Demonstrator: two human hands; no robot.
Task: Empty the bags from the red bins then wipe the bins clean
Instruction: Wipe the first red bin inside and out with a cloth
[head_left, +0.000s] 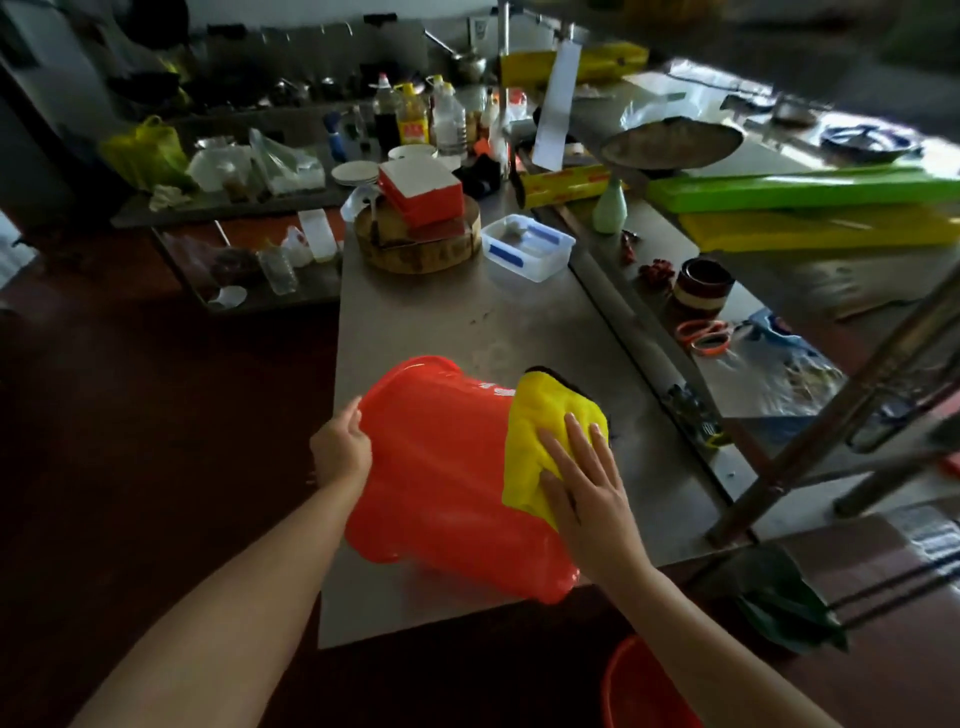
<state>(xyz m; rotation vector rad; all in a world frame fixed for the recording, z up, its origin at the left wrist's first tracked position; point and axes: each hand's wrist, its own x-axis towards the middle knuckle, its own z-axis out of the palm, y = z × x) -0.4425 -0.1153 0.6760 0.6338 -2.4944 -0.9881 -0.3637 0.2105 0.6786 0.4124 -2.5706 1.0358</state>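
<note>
Logging the head view, the only camera. Where does the bin sit? (R1)

Entry: red bin (441, 467) lies tipped over on the steel table (467, 322), near its front edge, outer wall facing up. No bag is visible on or around it; the opening is turned away, so the inside cannot be checked. (R2)

Hands? (R1)

Left hand (340, 449) grips the bin's left side, fingers curled over the edge to steady it. Right hand (587, 483) lies flat on a yellow cloth (540, 431), fingers (579, 436) straight and slightly spread, pressing the cloth onto the bin's right side. Nothing is pinched there. (R2)

Progress estimate? (R1)

Judgement only: emptying looks finished for this bin, and wiping is under way on the outside wall. The cloth covers just the right part; the rest of the wall shows no cloth contact. Whether the interior is wiped, I cannot tell. (R2)

Anything outstanding? (R1)

A second red bin (644, 686) stands on the floor at lower right, partly cut off by the frame. Its contents are not readable. It probably remains to be handled. (R2)
</note>
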